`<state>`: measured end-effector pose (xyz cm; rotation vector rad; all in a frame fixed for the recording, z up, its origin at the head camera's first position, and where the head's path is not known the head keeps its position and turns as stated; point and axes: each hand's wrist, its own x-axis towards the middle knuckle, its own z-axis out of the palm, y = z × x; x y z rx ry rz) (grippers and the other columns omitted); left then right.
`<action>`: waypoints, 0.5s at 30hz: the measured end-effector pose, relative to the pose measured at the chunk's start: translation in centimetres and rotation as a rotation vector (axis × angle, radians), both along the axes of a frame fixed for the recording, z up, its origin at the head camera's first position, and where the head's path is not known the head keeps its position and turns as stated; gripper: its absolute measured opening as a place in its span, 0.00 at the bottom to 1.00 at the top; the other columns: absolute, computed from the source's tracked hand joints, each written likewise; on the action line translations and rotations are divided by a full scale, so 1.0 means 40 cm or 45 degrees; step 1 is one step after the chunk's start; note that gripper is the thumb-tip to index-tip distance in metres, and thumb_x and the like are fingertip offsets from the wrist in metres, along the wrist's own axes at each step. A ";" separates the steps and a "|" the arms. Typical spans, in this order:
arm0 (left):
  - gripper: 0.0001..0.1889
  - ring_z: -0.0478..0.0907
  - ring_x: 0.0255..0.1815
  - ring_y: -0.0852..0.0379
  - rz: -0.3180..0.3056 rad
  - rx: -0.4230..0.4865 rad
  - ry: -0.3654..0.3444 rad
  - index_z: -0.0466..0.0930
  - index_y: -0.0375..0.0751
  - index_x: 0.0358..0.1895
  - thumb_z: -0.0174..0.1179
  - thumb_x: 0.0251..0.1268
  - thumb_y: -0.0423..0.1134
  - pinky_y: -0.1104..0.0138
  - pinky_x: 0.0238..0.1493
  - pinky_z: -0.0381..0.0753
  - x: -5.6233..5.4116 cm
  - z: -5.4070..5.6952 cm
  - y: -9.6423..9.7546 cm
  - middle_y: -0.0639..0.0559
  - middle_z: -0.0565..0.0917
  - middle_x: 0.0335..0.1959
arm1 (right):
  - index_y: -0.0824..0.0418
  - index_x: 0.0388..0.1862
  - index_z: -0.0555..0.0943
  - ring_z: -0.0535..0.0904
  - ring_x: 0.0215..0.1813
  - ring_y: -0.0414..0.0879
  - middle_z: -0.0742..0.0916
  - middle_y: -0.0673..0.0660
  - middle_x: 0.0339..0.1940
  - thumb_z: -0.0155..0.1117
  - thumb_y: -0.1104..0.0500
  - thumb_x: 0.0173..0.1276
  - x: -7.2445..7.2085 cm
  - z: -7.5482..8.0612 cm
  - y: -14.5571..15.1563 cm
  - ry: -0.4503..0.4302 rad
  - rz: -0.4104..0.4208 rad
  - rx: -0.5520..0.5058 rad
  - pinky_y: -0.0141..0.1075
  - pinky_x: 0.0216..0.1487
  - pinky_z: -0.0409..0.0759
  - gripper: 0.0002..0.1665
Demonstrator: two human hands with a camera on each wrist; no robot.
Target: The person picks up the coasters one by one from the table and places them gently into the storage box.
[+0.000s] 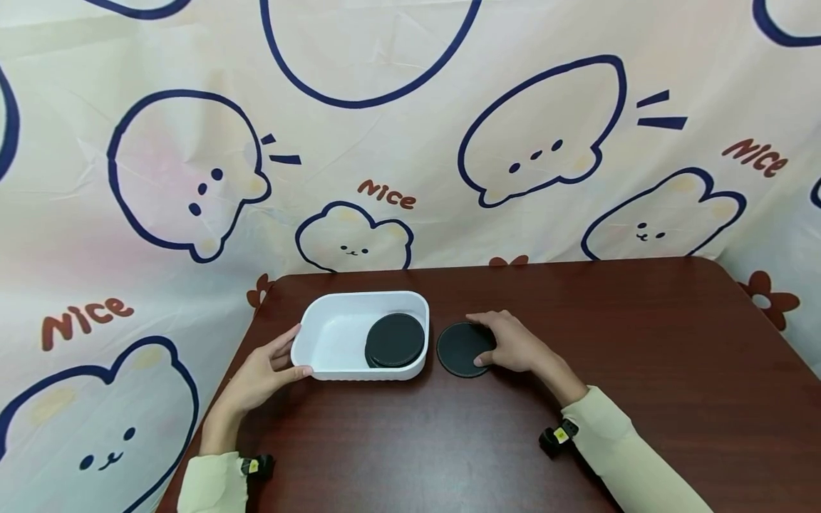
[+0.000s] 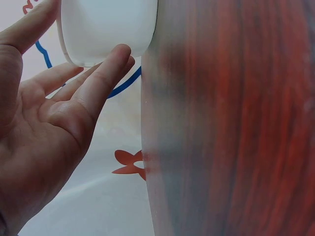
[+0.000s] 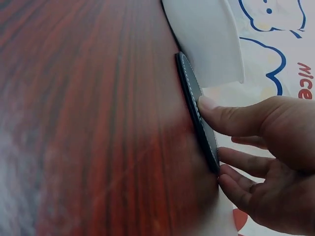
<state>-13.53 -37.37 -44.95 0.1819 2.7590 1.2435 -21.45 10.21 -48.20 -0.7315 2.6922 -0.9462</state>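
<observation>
A white plastic basin [image 1: 333, 342] with rounded corners stands on the table. Inside its right half lies a small stack of black round coasters [image 1: 395, 339]. My left hand [image 1: 263, 372] holds the basin's left end, thumb by the near corner and fingers along the side. Just right of the basin, another black round coaster [image 1: 463, 349] lies close over the tabletop. My right hand [image 1: 518, 344] grips its right edge, thumb on the near side and fingers at the far side. Pale stitching runs round this coaster's rim [image 3: 197, 105] in the right wrist view.
The dark red-brown wooden table [image 1: 410, 442] has a rounded far edge. Behind it hangs a pale curtain [image 1: 436, 157] printed with blue-outlined bears and brown flowers. Small black devices [image 1: 558, 437] are strapped at both wrists, over light green sleeves [image 1: 616, 434].
</observation>
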 end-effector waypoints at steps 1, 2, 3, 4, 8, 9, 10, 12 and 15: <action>0.50 0.79 0.72 0.28 0.000 -0.001 0.000 0.55 0.40 0.87 0.75 0.69 0.45 0.50 0.62 0.87 0.000 0.000 0.000 0.29 0.69 0.81 | 0.60 0.80 0.74 0.73 0.70 0.63 0.82 0.64 0.73 0.85 0.60 0.61 0.000 0.001 -0.001 0.009 0.001 -0.008 0.56 0.65 0.80 0.49; 0.50 0.79 0.72 0.28 0.000 -0.002 0.000 0.55 0.40 0.87 0.75 0.69 0.45 0.50 0.62 0.87 0.000 0.001 0.000 0.29 0.69 0.81 | 0.60 0.79 0.75 0.74 0.70 0.63 0.82 0.65 0.72 0.86 0.61 0.60 0.001 0.001 0.000 0.012 0.002 -0.022 0.57 0.65 0.79 0.49; 0.50 0.79 0.72 0.29 0.001 -0.004 -0.001 0.55 0.40 0.87 0.75 0.69 0.45 0.50 0.62 0.87 0.000 0.001 -0.001 0.29 0.69 0.81 | 0.61 0.78 0.75 0.74 0.70 0.63 0.82 0.65 0.71 0.86 0.62 0.58 0.001 0.001 0.000 0.013 0.001 -0.038 0.58 0.66 0.79 0.49; 0.50 0.79 0.72 0.29 0.001 -0.005 -0.002 0.55 0.40 0.87 0.75 0.69 0.45 0.50 0.62 0.87 0.000 0.001 -0.001 0.29 0.69 0.81 | 0.61 0.77 0.76 0.76 0.69 0.63 0.82 0.65 0.70 0.87 0.63 0.57 0.000 0.001 0.000 0.015 -0.002 -0.056 0.58 0.66 0.80 0.49; 0.50 0.79 0.72 0.29 0.004 -0.007 -0.006 0.55 0.41 0.87 0.75 0.69 0.45 0.49 0.63 0.86 0.000 0.002 0.000 0.30 0.69 0.81 | 0.63 0.76 0.77 0.81 0.65 0.61 0.84 0.65 0.64 0.89 0.64 0.53 -0.003 0.006 0.000 -0.011 -0.040 -0.104 0.55 0.64 0.84 0.50; 0.50 0.79 0.72 0.29 0.005 -0.008 -0.007 0.55 0.41 0.87 0.75 0.69 0.45 0.49 0.63 0.86 0.000 0.002 0.000 0.30 0.69 0.81 | 0.63 0.75 0.77 0.83 0.63 0.59 0.84 0.64 0.64 0.90 0.63 0.52 -0.004 0.008 0.000 -0.026 -0.057 -0.111 0.53 0.62 0.86 0.50; 0.50 0.79 0.72 0.29 0.006 -0.009 -0.008 0.55 0.41 0.87 0.75 0.69 0.45 0.49 0.63 0.86 0.000 0.002 0.000 0.30 0.69 0.81 | 0.64 0.74 0.78 0.84 0.61 0.58 0.85 0.64 0.63 0.90 0.63 0.52 -0.005 0.010 0.001 -0.037 -0.066 -0.116 0.51 0.60 0.87 0.50; 0.50 0.79 0.72 0.29 0.006 -0.007 -0.009 0.55 0.41 0.87 0.75 0.69 0.45 0.49 0.63 0.86 0.000 0.001 0.000 0.30 0.69 0.81 | 0.63 0.72 0.80 0.87 0.57 0.54 0.88 0.62 0.60 0.90 0.62 0.53 -0.007 0.013 0.004 -0.069 -0.087 -0.127 0.47 0.55 0.89 0.47; 0.50 0.79 0.72 0.29 0.004 -0.011 -0.009 0.55 0.41 0.87 0.75 0.69 0.46 0.49 0.63 0.86 -0.001 0.002 0.001 0.30 0.69 0.81 | 0.63 0.67 0.83 0.88 0.49 0.49 0.90 0.59 0.52 0.89 0.61 0.55 -0.010 0.018 0.012 -0.102 -0.120 -0.162 0.42 0.49 0.89 0.40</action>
